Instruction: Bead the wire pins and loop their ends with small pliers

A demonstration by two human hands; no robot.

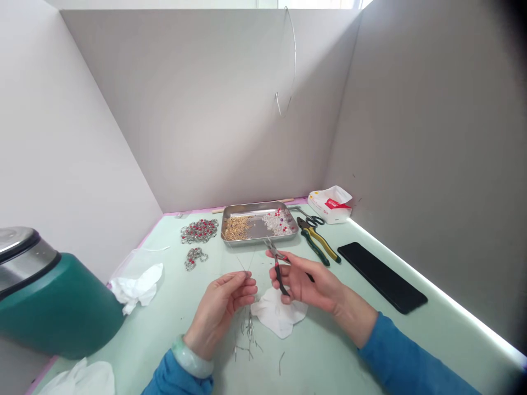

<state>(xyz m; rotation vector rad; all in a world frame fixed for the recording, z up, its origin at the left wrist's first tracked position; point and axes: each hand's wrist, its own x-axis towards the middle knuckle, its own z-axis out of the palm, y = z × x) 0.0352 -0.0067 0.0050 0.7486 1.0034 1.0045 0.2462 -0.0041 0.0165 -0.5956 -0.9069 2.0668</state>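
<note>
My left hand (pixel 224 299) pinches thin wires (pixel 246 267) that fan upward from the fingertips. To its right, my right hand (pixel 307 280) is wrapped round small black-handled pliers (pixel 278 269), whose metal jaws point up and left, apart from the wires. Beyond both hands stands a metal tray (pixel 258 240) with gold beads (pixel 237 227) at its left and white and red beads (pixel 276 221) at its right. Short wire pieces (pixel 249 329) lie on the table below my left hand. A white tissue (pixel 280 312) lies under the pliers.
Beaded chains (pixel 199 231) lie left of the tray. Yellow-green pliers (pixel 319 241), scissors (pixel 313 219) and a tissue pack (pixel 330 204) are at the right, with a black phone (pixel 382 277) nearer. A big green container (pixel 61 307) stands at the left. Grey partitions (pixel 222 109) surround the table.
</note>
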